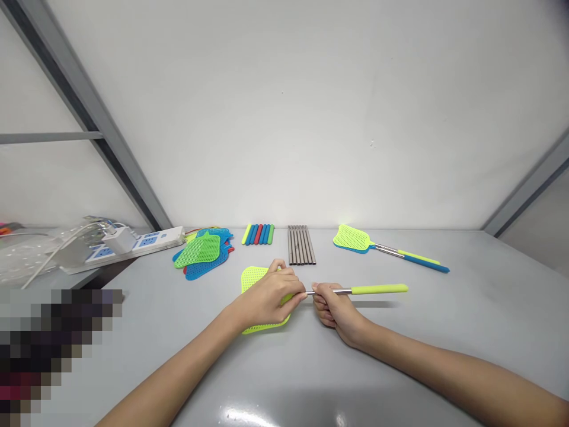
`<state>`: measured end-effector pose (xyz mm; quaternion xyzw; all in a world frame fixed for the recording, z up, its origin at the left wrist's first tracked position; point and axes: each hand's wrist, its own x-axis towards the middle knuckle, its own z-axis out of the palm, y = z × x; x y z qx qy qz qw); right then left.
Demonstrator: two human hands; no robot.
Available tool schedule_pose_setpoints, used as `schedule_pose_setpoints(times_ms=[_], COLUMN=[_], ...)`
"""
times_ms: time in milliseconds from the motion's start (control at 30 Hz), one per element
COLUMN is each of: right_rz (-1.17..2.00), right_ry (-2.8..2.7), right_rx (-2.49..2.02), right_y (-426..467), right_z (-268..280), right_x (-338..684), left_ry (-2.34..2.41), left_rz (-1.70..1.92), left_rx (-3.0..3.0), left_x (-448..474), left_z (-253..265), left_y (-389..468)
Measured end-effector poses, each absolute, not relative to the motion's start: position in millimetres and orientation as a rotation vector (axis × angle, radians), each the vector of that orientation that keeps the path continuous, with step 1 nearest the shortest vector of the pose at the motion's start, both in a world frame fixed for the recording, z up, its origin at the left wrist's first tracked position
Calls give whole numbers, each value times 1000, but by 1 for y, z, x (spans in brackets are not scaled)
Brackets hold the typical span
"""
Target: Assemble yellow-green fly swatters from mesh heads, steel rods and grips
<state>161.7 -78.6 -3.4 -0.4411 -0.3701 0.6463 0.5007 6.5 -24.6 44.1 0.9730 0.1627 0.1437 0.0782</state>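
Observation:
Before me is a yellow-green fly swatter point(254, 277) with a perforated head, a thin metal rod point(342, 291) and a yellow-green grip point(379, 289) pointing right. My left hand point(276, 292) lies over the head and pinches the neck where it meets the rod, hiding part of the head. Wrapped round the rod, my right hand point(334, 309) is closed just left of the grip. A short stretch of bare metal shows between the two hands.
Behind lie a pile of loose swatter heads point(204, 252), several coloured grips point(259, 234), a row of metal rods point(301, 245) and swatters with handles point(355, 238). A power strip point(151, 240) with cables sits at the left, against the white wall point(284, 118).

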Motion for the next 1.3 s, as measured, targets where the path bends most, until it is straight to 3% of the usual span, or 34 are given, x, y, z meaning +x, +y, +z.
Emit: schedule_pose_setpoints(times_ms=[1300], right_rz=[1566], right_ry=[-964], right_rx=[-1004], right_y=[-81], right_z=[-10], right_x=[165], left_ry=[601], left_rz=[499], left_rx=[2903], left_x=[3], left_z=[37], left_y=[-38])
